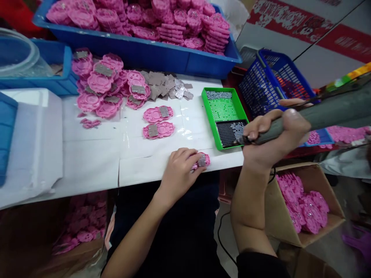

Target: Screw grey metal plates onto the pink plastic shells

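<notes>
My left hand (pixel 177 166) is at the table's front edge, its fingers closed over a pink plastic part (pixel 206 158) with a grey metal plate on it. Much of that part is hidden under the hand. My right hand (pixel 275 133) is wrapped round the grey-green body of an electric screwdriver (pixel 333 106). Its tip is at the black perforated screw plate (pixel 227 133), which lies in the near end of a green tray (pixel 211 122). Small screws are in the tray. Two more pink parts (pixel 165 128) with metal plates lie beyond my left hand.
A blue bin (pixel 139 49) heaped with pink parts stands at the back. Loose metal plates (pixel 159 85) and a pile of pink parts (pixel 100 83) lie before it. A blue basket (pixel 257 83) is to the right; a carton (pixel 327 231) with pink parts is below it.
</notes>
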A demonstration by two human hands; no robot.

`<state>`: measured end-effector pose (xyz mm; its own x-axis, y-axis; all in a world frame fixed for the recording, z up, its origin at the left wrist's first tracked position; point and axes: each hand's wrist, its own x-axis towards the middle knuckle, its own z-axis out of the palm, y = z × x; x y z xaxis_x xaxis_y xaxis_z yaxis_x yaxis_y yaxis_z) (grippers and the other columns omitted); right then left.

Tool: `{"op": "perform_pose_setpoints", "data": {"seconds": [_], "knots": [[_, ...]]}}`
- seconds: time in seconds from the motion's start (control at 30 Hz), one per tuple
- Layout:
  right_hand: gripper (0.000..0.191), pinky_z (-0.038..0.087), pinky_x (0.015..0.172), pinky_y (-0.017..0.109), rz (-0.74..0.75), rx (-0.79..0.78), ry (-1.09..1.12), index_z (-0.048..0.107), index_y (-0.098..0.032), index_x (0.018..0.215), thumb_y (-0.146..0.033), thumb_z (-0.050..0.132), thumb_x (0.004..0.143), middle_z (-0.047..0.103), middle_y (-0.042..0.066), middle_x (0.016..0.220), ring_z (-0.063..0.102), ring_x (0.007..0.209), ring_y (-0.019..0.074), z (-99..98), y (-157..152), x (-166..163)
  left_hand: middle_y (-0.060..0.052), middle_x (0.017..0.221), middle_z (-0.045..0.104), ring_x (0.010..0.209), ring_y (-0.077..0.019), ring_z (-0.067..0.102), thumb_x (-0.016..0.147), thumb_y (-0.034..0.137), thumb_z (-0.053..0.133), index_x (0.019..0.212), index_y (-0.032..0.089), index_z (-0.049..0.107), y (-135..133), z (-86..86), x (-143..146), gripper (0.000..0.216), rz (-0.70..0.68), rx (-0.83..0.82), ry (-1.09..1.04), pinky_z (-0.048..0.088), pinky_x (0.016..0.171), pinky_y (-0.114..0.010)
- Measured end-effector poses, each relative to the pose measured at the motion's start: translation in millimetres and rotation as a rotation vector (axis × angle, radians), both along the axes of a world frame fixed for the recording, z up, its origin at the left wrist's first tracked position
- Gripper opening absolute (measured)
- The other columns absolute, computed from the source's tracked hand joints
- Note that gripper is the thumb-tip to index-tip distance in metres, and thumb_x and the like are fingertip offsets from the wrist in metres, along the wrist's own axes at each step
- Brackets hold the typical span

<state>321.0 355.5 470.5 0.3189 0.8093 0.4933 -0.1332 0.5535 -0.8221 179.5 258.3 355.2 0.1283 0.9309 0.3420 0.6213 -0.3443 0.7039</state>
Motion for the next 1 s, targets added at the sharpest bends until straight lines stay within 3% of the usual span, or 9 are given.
{"op": "perform_pose_setpoints", "data": {"seconds": [0.13, 0.23, 0.3, 0.37, 0.5, 0.63, 0.87, 1.0], "knots": [[0.02, 0.042, 0.047, 0.028, -0.348, 0.043, -0.097, 0.055, -0.024, 0.097, -0.021, 0.066, 0.08, 0.053, -0.006, 0.065, 0.048, 0.049, 0.0119, 0.9, 9, 61, -0.014, 0.123, 0.073, 0.115, -0.032, 0.065, 0.097, 0.03, 0.066, 0.122, 0.019, 0.067, -11, -10.7, 4, 0.027, 0.12, 0.141, 0.109, 0.048, 0.097, -0.048], [0.029, 0.053, 0.069, 0.03, -0.548, -0.008, -0.245, 0.051, -0.026, 0.1, -0.019, 0.068, 0.078, 0.06, -0.004, 0.082, 0.058, 0.065, 0.0128, -8.7, 16, 115, -0.019, 0.133, 0.068, 0.128, -0.0386, 0.059, 0.098, 0.028, 0.064, 0.129, 0.019, 0.064, -14, -14.4, 7, 0.033, 0.214, 0.172, 0.153, 0.046, 0.103, -0.056], [0.03, 0.053, 0.083, 0.033, -0.674, -0.059, -0.329, 0.051, -0.023, 0.1, -0.018, 0.067, 0.076, 0.061, -0.003, 0.088, 0.06, 0.077, 0.0141, -14.9, 19, 143, -0.021, 0.142, 0.062, 0.139, -0.0409, 0.051, 0.099, 0.028, 0.061, 0.133, 0.019, 0.062, -8, -7.5, 14, 0.036, 0.179, 0.192, 0.164, 0.043, 0.108, -0.061], [0.029, 0.051, 0.091, 0.037, -0.742, -0.089, -0.364, 0.052, -0.021, 0.099, -0.019, 0.065, 0.074, 0.061, -0.001, 0.091, 0.06, 0.082, 0.0153, -19.0, 22, 163, -0.021, 0.149, 0.057, 0.147, -0.039, 0.044, 0.101, 0.03, 0.057, 0.137, 0.018, 0.059, 9, 7.8, 29, 0.039, 0.045, 0.22, 0.171, 0.041, 0.114, -0.061], [0.024, 0.052, 0.089, 0.038, -0.755, -0.11, -0.367, 0.051, -0.022, 0.098, -0.024, 0.06, 0.076, 0.062, 0.002, 0.094, 0.059, 0.082, 0.016, -20.6, 24, 181, -0.021, 0.157, 0.05, 0.151, -0.0353, 0.039, 0.106, 0.047, 0.043, 0.143, 0.006, 0.056, 67, 43.7, 83, 0.056, -0.269, 0.174, 0.278, 0.034, 0.123, -0.052], [0.022, 0.051, 0.08, 0.033, -0.633, -0.13, -0.33, 0.053, -0.021, 0.099, -0.025, 0.06, 0.078, 0.064, 0.0, 0.091, 0.058, 0.077, 0.0136, -19.9, 17, 183, -0.029, 0.157, 0.045, 0.153, -0.0366, 0.037, 0.106, 0.06, 0.032, 0.145, -0.004, 0.052, 109, 52.6, 127, 0.078, -0.438, -0.047, 0.5, 0.029, 0.126, -0.047], [0.019, 0.05, 0.081, 0.029, -0.503, -0.132, -0.285, 0.059, -0.02, 0.099, -0.023, 0.065, 0.082, 0.068, -0.001, 0.093, 0.061, 0.083, 0.0129, -28.3, 1, 177, -0.028, 0.162, 0.037, 0.155, -0.0345, 0.032, 0.106, 0.058, 0.031, 0.15, -0.004, 0.044, 113, 36.0, 138, 0.078, -0.499, -0.03, 0.568, 0.026, 0.126, -0.042], [0.018, 0.05, 0.081, 0.029, -0.441, -0.101, -0.229, 0.06, -0.02, 0.099, -0.022, 0.067, 0.082, 0.068, -0.001, 0.092, 0.062, 0.082, 0.0127, -32.4, -2, 173, -0.026, 0.156, 0.048, 0.149, -0.0328, 0.044, 0.107, 0.052, 0.038, 0.143, -0.001, 0.053, 109, 41.8, 127, 0.066, -0.521, 0.043, 0.592, 0.033, 0.123, -0.041]]}}
